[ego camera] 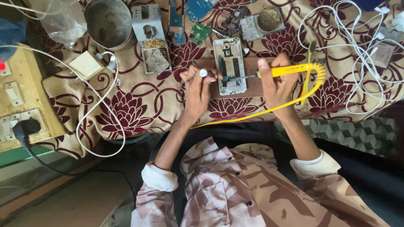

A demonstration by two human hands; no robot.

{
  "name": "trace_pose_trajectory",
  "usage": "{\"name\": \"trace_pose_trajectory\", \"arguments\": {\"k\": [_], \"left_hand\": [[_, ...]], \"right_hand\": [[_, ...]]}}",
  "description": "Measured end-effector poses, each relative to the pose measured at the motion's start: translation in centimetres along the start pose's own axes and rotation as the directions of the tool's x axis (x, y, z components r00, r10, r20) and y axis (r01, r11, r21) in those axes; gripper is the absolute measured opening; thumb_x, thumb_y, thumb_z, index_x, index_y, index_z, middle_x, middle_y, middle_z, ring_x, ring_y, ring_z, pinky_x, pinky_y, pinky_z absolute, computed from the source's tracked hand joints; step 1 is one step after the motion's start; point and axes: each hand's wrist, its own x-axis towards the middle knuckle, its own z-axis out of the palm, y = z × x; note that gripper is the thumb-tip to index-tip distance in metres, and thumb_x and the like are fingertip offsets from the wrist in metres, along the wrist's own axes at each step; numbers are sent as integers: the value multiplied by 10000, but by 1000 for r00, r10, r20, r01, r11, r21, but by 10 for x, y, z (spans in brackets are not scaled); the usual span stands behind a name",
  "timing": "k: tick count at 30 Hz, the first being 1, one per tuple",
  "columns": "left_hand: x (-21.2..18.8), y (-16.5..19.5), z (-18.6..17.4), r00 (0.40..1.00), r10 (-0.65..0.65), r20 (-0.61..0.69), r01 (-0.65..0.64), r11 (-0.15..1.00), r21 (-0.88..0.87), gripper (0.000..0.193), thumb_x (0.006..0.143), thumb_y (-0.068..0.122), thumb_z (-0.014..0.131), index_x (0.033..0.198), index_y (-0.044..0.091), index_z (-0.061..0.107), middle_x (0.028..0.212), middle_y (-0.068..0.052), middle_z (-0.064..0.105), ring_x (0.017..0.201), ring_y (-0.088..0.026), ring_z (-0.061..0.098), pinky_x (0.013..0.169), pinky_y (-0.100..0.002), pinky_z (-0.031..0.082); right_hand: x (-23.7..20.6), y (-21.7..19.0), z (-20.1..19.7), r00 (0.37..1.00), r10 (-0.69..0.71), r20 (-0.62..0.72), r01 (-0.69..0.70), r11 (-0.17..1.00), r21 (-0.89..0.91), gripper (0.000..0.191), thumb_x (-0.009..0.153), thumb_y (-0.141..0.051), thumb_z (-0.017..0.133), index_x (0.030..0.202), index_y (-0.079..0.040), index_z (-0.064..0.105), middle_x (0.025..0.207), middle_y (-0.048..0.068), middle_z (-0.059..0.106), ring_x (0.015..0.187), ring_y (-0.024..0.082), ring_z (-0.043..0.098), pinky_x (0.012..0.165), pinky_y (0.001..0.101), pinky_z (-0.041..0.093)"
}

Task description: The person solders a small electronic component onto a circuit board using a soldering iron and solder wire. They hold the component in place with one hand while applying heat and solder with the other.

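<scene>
1. Opened phone (229, 66) lies mid-table (139, 105) on a brown board (256, 86); light, stiff, fragile inside, so hold by edges.
2. Right hand (275, 82) grip closed around yellow soldering iron (290, 70).
3. Left hand (198, 86) grip pinches thin tool (203, 72) at the phone's left edge.

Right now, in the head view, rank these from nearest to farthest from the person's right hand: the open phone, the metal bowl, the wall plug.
1. Open phone: just left of the right hand, centre.
2. Metal bowl: top left.
3. Wall plug: far left edge.
</scene>
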Motion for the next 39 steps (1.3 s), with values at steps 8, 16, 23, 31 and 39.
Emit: {"name": "trace_pose_trajectory", "arguments": {"k": [8,16,23,31,39], "left_hand": [[0,6,-1,1000,13,-17,-12,1000,29,129,1086,32,476,1108,9,601,1035,-87,760,977,-208,643,893,-334,512],[1,7,0,1000,15,-23,-15,1000,23,147,1053,-11,471,1121,-9,601,1027,-103,757,971,-225,677,866,-311,551],[2,12,1,1000,4,-21,-3,1000,7,131,1058,-12,471,1114,0,589,1028,-75,746,935,-232,645,834,-336,533],[5,14,4,991,126,-54,-118,984,134,123,1035,-40,458,1031,8,571,1031,-102,742,947,-262,582,854,-383,463],[4,12,6,995,86,-43,-83,993,80,120,1032,-36,452,1010,18,557,1026,-101,740,948,-245,602,841,-365,485]], "right_hand": [[-6,-4,-22,998,43,46,-37,992,-120,322,1111,-219,642,894,-23,508,752,9,536,710,63,441,638,282,352],[-19,1,-25,999,-15,32,22,966,-256,307,1134,-202,657,921,-19,534,757,19,529,706,76,442,666,281,359],[-26,32,-21,933,334,-135,-218,820,529,278,1058,-325,581,894,-116,499,658,-52,428,520,32,378,452,222,297],[-39,72,-89,739,585,333,-232,-243,942,452,1118,-420,604,849,-89,455,653,-4,406,548,77,367,514,220,265],[-39,80,-104,785,575,230,-187,-134,973,410,1127,-377,597,871,-79,477,678,-9,416,559,78,389,514,223,310]]}}
